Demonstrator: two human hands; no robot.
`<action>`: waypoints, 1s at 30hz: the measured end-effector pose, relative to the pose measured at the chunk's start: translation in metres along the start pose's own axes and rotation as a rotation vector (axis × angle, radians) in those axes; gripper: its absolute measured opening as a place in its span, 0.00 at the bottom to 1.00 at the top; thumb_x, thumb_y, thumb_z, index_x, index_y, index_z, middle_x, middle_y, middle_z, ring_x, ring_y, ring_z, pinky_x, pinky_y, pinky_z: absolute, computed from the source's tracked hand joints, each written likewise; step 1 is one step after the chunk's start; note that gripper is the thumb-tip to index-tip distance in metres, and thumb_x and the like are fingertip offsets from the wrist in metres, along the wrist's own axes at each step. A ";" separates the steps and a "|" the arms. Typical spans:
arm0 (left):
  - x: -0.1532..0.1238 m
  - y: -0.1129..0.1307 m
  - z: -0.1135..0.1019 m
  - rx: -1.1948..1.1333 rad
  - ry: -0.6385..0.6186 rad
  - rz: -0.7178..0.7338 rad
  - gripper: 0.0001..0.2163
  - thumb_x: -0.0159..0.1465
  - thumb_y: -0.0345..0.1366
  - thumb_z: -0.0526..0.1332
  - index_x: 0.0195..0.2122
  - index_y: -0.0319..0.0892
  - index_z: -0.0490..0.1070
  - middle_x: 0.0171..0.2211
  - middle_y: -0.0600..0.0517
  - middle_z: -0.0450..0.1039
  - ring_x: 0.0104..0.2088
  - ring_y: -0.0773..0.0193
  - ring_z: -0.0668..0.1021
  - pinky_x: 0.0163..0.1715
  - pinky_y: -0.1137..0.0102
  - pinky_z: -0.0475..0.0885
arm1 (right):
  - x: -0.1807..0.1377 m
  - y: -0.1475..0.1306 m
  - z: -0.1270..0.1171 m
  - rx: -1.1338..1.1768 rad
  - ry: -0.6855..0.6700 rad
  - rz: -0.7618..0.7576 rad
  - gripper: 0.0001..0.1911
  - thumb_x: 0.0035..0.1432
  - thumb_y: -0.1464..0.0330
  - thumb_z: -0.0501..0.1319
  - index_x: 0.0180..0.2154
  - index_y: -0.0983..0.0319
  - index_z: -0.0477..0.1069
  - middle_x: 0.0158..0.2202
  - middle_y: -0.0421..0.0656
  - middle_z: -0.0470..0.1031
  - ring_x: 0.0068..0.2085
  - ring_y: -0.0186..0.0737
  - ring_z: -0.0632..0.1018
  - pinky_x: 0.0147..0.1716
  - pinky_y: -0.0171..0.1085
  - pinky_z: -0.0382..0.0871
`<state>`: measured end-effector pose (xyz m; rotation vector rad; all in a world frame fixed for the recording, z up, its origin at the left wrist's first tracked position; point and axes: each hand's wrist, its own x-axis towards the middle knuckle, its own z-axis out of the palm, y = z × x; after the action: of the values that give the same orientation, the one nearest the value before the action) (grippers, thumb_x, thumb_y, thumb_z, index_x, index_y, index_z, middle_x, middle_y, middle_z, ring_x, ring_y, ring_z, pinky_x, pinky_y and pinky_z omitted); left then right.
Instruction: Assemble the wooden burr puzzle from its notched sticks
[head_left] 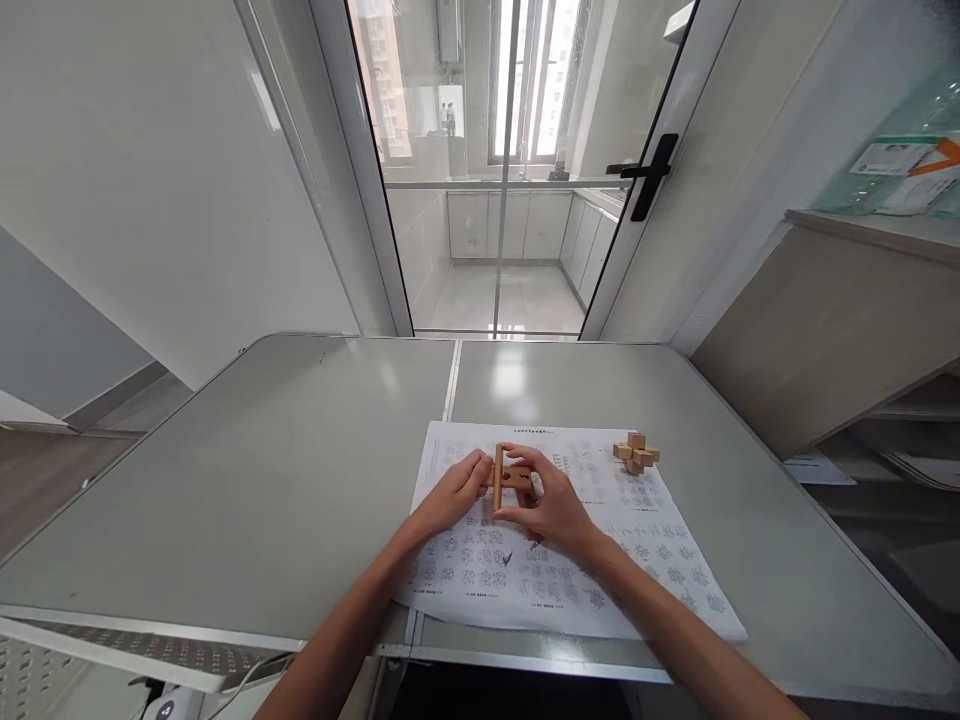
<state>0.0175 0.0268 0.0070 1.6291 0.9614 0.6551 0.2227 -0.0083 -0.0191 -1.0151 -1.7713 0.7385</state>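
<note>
Both of my hands are on a cluster of wooden puzzle bars [504, 478] over a printed instruction sheet [540, 570]. My left hand [453, 494] pinches the bars from the left side. My right hand [546, 506] curls over them from the right, its thumb and fingers around an upright bar. An assembled wooden burr puzzle [636, 452] stands on the sheet's far right corner, apart from both hands.
The sheet lies on a grey folding table [262, 480] with a centre seam. A glass door with a black handle [646, 176] is beyond the table's far edge. A beige cabinet [840, 320] stands at the right. A white cable hangs below the near left edge.
</note>
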 end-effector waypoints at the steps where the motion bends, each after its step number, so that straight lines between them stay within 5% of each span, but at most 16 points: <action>1: -0.001 0.001 0.001 -0.001 0.002 -0.008 0.21 0.74 0.58 0.48 0.36 0.45 0.60 0.29 0.56 0.60 0.29 0.64 0.64 0.30 0.69 0.61 | 0.000 -0.001 0.000 -0.002 0.001 -0.005 0.41 0.51 0.53 0.78 0.61 0.51 0.65 0.64 0.50 0.73 0.55 0.55 0.81 0.53 0.53 0.79; 30: -0.003 -0.001 0.007 0.202 0.053 0.033 0.22 0.77 0.54 0.41 0.38 0.45 0.64 0.34 0.53 0.68 0.33 0.60 0.71 0.36 0.66 0.64 | -0.001 -0.001 -0.001 -0.025 -0.021 -0.033 0.39 0.52 0.55 0.78 0.61 0.51 0.65 0.65 0.50 0.71 0.52 0.54 0.82 0.53 0.53 0.79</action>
<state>0.0219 0.0208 0.0043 1.8158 1.0697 0.6424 0.2237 -0.0094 -0.0176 -0.9956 -1.8150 0.7104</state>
